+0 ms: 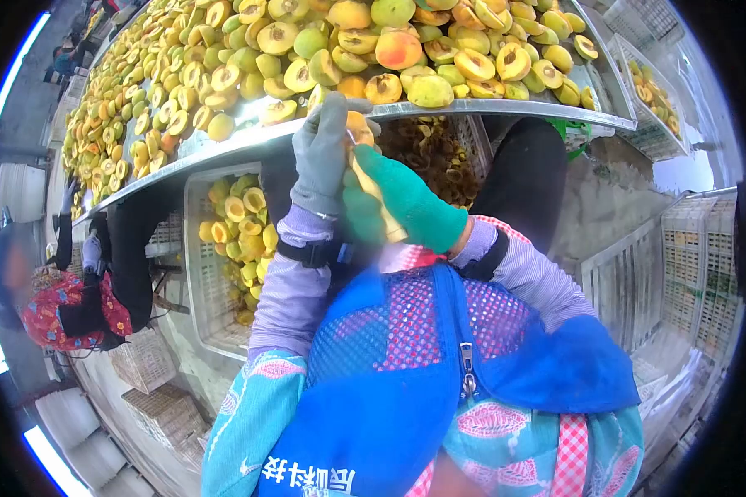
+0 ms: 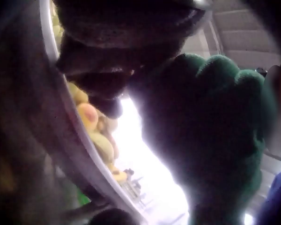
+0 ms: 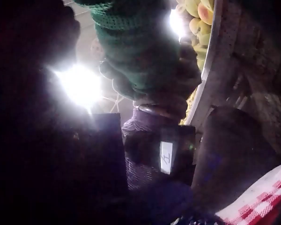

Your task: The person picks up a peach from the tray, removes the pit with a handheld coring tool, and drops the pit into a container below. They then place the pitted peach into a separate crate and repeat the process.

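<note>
In the head view my left hand point(image 1: 320, 157), in a grey glove, grips an apricot point(image 1: 358, 129) at the table's near edge. My right hand point(image 1: 413, 199), in a green glove, is close against it and holds a knife with a pale yellow handle point(image 1: 383, 205). Only a sliver of blade shows by the fruit; the fingers hide the rest. Both wrist views are dark: the green glove point(image 2: 201, 122) fills much of the left one, and green knit point(image 3: 131, 42) crosses the top of the right one.
A metal-rimmed table point(image 1: 506, 106) is heaped with whole and halved apricots point(image 1: 315, 58). Below it stand a crate of halves point(image 1: 244, 224) and a crate of dark brown scraps point(image 1: 427, 153). Another person point(image 1: 79, 306) works at the left. Stacked crates point(image 1: 700, 265) stand at the right.
</note>
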